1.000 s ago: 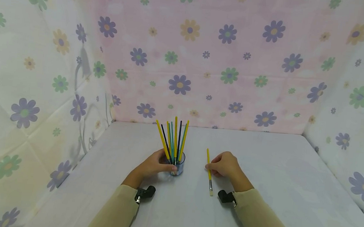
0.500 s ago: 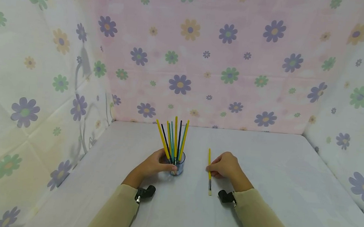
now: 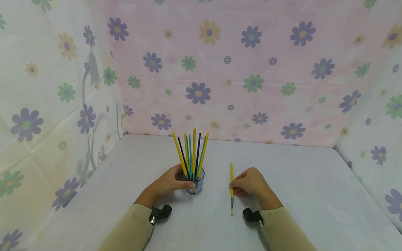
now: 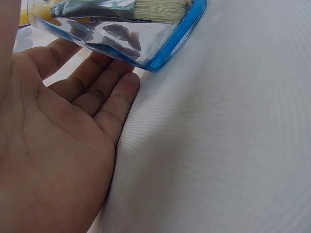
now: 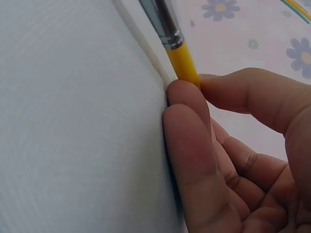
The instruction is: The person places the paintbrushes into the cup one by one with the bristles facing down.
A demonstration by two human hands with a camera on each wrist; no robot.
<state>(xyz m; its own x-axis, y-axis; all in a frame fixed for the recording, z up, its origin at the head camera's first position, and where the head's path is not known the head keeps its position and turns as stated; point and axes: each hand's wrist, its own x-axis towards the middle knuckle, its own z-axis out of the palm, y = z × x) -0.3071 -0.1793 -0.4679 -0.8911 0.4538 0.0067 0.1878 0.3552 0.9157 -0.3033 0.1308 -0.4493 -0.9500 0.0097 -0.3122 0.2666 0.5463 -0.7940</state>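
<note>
In the head view my left hand (image 3: pixel 169 183) grips a clear glass (image 3: pixel 199 183) standing on the table, thumb across its near side. Several paintbrushes (image 3: pixel 193 152) with yellow, dark and teal handles lean in it. The left wrist view shows the glass's blue base (image 4: pixel 177 41) and pale brush bristles (image 4: pixel 160 10) through its wall. To the right, my right hand (image 3: pixel 253 183) pinches a yellow paintbrush (image 3: pixel 232 194) by its handle between thumb and fingertips, bristles toward me. Close up, the right wrist view has its yellow handle (image 5: pixel 183 62) and metal ferrule; the bristles are out of frame there.
A white cloth covers the table (image 3: pixel 309 189). Behind it hangs a pink flowered backdrop (image 3: pixel 215 122), with white flowered cloth (image 3: pixel 9 86) at the sides. A black camera mount is strapped to each wrist.
The paintbrush in my right hand has turned slightly, its handle end shifting right and its bristles left, so it lies straighter. My right hand moved a little right; the left hand and glass stay put.
</note>
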